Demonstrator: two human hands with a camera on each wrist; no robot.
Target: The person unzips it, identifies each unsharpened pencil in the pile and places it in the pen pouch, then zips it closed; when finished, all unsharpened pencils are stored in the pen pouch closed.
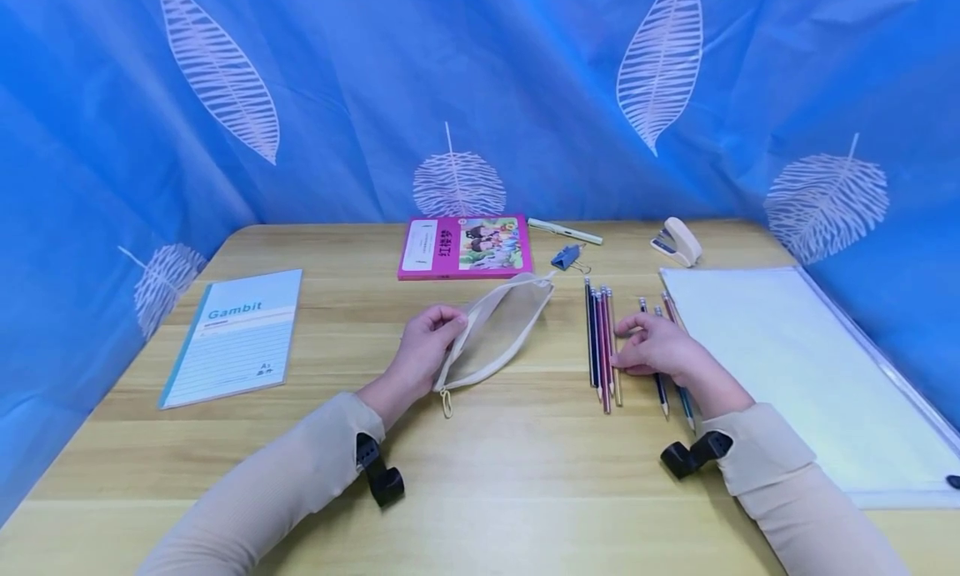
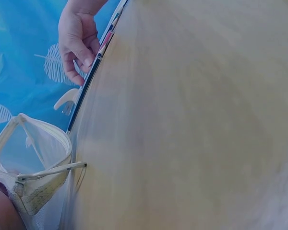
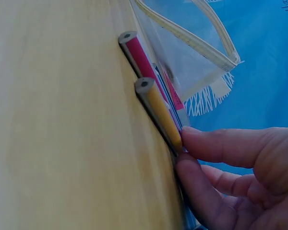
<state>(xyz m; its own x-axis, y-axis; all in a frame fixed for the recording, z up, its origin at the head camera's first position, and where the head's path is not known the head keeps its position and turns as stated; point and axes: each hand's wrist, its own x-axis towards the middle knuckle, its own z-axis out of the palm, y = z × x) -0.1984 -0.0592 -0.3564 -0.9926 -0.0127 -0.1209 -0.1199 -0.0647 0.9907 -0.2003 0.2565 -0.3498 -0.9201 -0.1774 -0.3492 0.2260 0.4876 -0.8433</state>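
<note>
My left hand point(image 1: 431, 343) grips the near-left edge of a cream zip pouch point(image 1: 498, 330), whose mouth gapes open. In the left wrist view only part of that hand shows beside the pouch point(image 2: 43, 191). My right hand point(image 1: 656, 347) pinches a yellow pencil point(image 1: 618, 376) lying on the table. In the right wrist view the thumb and index finger point(image 3: 221, 146) meet at the yellow pencil point(image 3: 161, 112). A red pencil point(image 3: 140, 55) lies just beyond it. Several dark and red pencils point(image 1: 597, 334) lie side by side, left of the right hand.
Loose pencils point(image 1: 662, 393) lie under and beside the right wrist, next to a white zip folder point(image 1: 795, 368). A pink book point(image 1: 465, 247), a pen point(image 1: 566, 231), a blue binder clip point(image 1: 567, 257) and a stapler point(image 1: 678, 242) stand at the back. A notebook point(image 1: 236, 334) lies left.
</note>
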